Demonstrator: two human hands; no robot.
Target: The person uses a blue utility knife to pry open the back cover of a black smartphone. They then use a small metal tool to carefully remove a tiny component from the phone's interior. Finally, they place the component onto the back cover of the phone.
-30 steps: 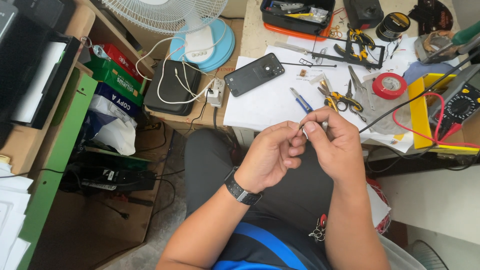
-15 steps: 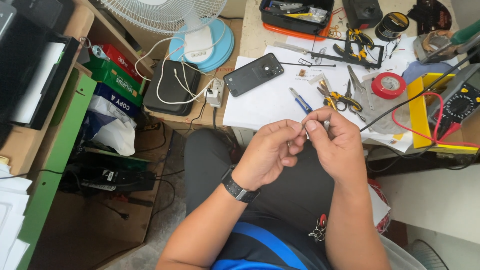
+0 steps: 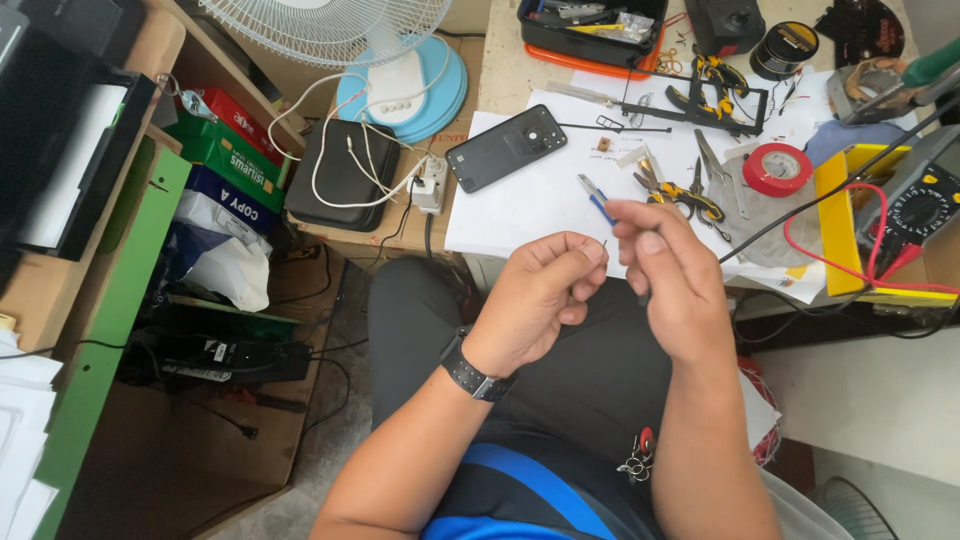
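Observation:
My left hand (image 3: 540, 295) and my right hand (image 3: 670, 280) meet over my lap, just in front of the desk edge. Between the fingertips of both hands is the thin bare end of a wire (image 3: 604, 243). A black cable (image 3: 800, 205) runs from my right hand up and to the right across the desk. My left wrist wears a black watch (image 3: 474, 374). The fingers of both hands are pinched together.
On the desk lie a white paper sheet (image 3: 530, 205), a black phone (image 3: 506, 147), a blue-handled tool (image 3: 594, 196), yellow-handled pliers (image 3: 682, 195), red tape (image 3: 777, 169), a multimeter (image 3: 915, 210) in a yellow tray and a black toolbox (image 3: 590, 22). A fan (image 3: 400, 75) stands left.
Both hands have shifted slightly; my right hand's fingers have lifted and turned over the wire end, while the left hand keeps pinching it.

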